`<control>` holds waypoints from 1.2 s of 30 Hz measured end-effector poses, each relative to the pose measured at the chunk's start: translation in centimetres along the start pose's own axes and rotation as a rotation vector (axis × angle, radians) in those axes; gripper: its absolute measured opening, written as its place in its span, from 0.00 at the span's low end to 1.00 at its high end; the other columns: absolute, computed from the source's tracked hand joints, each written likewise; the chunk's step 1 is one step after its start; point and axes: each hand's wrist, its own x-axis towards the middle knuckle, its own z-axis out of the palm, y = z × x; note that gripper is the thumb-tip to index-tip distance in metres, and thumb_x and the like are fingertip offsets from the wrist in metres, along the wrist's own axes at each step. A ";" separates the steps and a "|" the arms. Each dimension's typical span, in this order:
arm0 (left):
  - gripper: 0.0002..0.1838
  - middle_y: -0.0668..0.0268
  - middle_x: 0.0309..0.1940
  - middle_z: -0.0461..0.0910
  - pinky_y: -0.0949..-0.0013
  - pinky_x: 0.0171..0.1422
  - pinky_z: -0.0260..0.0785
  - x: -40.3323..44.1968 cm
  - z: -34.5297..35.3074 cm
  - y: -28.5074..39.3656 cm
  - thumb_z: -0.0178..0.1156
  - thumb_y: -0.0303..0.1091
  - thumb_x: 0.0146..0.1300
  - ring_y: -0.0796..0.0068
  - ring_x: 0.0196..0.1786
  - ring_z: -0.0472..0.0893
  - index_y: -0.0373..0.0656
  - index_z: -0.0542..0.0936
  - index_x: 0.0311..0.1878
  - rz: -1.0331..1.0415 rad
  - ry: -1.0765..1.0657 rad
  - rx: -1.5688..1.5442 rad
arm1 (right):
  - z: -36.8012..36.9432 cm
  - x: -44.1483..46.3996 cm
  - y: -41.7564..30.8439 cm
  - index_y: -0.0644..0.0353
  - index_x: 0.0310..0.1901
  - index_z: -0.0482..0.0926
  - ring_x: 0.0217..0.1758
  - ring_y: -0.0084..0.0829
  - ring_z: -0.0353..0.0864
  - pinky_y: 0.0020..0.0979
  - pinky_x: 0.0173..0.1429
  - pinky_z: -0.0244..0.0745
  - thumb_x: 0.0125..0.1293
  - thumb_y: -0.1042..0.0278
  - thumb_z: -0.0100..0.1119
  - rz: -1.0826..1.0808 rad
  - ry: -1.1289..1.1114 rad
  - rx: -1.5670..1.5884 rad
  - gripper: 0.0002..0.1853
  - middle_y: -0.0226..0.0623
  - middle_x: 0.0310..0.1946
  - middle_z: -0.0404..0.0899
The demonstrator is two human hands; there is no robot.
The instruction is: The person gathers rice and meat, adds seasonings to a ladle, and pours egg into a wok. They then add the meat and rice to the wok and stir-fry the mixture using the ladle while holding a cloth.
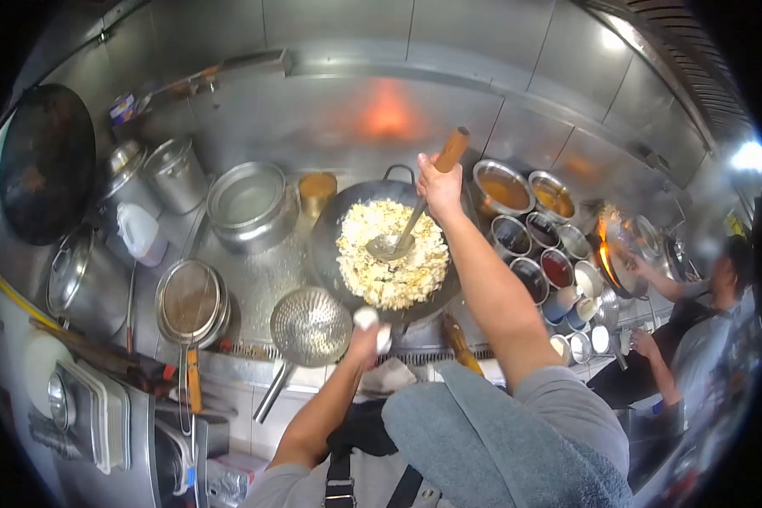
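My right hand (pixel 440 186) is wrapped round the wooden handle of a metal ladle (pixel 413 222), whose handle end points up and away. The ladle's bowl rests in a heap of chopped white-and-yellow food (pixel 391 275) inside a large dark wok (pixel 324 245). At the wok's near-left edge, my left hand (pixel 366 343) is closed on a white cloth (pixel 383 339); whether it also grips the wok's rim is hidden. Just left of that hand lies a perforated metal strainer (pixel 311 326), its handle toward me.
Left of the wok stand a large metal pot (pixel 247 207), a fine sieve (pixel 191 300) and a white jug (pixel 140 233). Sauce containers (pixel 557 267) crowd the right side. Farther right, a co-worker (pixel 694 330) holds a pan (pixel 622 262) near flames.
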 end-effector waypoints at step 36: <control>0.14 0.62 0.31 0.79 0.65 0.24 0.70 3.3 4.5 3.2 0.54 0.39 0.67 0.70 0.26 0.79 0.37 0.74 0.46 -0.116 0.109 -0.055 | 0.2 7.9 -13.2 0.52 0.26 0.66 0.13 0.17 0.57 0.24 0.21 0.56 0.64 0.57 0.65 0.057 -0.279 0.018 0.18 0.22 0.14 0.61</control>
